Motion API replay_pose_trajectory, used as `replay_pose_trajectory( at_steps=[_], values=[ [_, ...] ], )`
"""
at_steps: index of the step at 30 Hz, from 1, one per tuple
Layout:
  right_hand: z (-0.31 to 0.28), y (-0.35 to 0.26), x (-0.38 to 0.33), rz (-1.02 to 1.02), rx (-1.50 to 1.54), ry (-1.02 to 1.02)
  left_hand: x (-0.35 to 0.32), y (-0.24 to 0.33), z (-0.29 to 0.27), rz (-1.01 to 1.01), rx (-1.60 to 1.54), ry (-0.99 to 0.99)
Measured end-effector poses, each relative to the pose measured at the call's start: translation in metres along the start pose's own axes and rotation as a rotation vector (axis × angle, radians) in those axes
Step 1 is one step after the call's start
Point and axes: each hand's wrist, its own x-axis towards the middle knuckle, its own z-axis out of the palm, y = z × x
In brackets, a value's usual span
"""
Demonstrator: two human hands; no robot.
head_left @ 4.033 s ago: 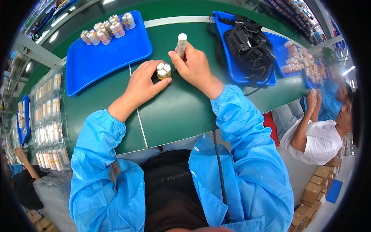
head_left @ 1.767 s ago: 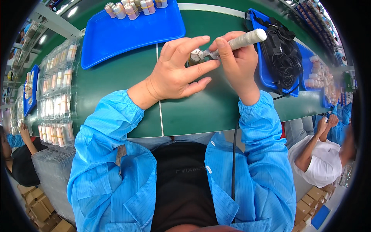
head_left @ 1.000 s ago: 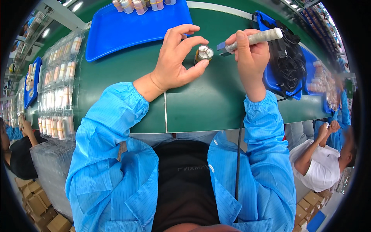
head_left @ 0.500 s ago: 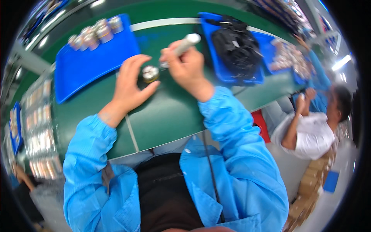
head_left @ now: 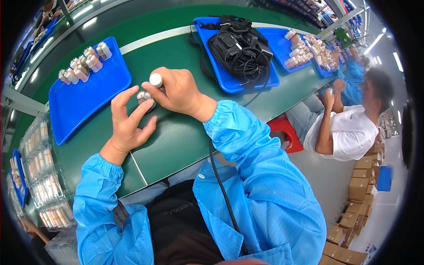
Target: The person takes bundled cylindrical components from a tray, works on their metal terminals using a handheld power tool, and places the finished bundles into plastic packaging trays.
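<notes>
My right hand (head_left: 179, 90) is closed around a thick, pale cylindrical tool with a white round end (head_left: 155, 80) pointing up. Its lower part is hidden by my fingers. Close beneath stands a small silvery cylindrical part (head_left: 145, 98) on the green worktable (head_left: 172, 145). My left hand (head_left: 130, 121) has its fingers spread beside and partly over this part; whether a fingertip touches it, I cannot tell. To the left, a blue tray (head_left: 88, 108) carries several small pinkish cylinders with metallic ends (head_left: 81, 68) along its far side.
Another blue tray (head_left: 274, 79) holds a black bag (head_left: 238, 48) with coiled cable. Farther right, a blue tray (head_left: 280, 48) bears more cylinders. Bagged cylinders (head_left: 46, 159) line the left edge. A person in a white shirt (head_left: 340, 132) sits at right, near a red stool (head_left: 287, 132) and cardboard boxes (head_left: 353, 190).
The view has shifted, so trays and hands sit differently in it. In my right hand, the tool has tipped from slanted to nearly end-on, over the small part. My left hand stays beside it.
</notes>
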Motion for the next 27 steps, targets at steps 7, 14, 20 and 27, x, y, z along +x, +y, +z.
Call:
replay_pose_trajectory(
  at_steps=[7,14,20,27],
  values=[
    [0.003,0.004,-0.004,0.117,0.004,-0.019,0.003,0.002,0.0,-0.02,0.103,0.001],
    [-0.001,0.006,-0.011,0.353,0.083,-0.077,0.005,0.003,0.0,0.055,0.076,0.005],
    [-0.001,0.002,-0.004,0.519,0.265,-0.083,0.003,-0.004,0.006,0.067,0.173,-0.047],
    [-0.003,0.009,-0.005,0.534,0.263,-0.001,-0.001,-0.013,-0.003,-0.276,0.088,0.116]
  ],
)
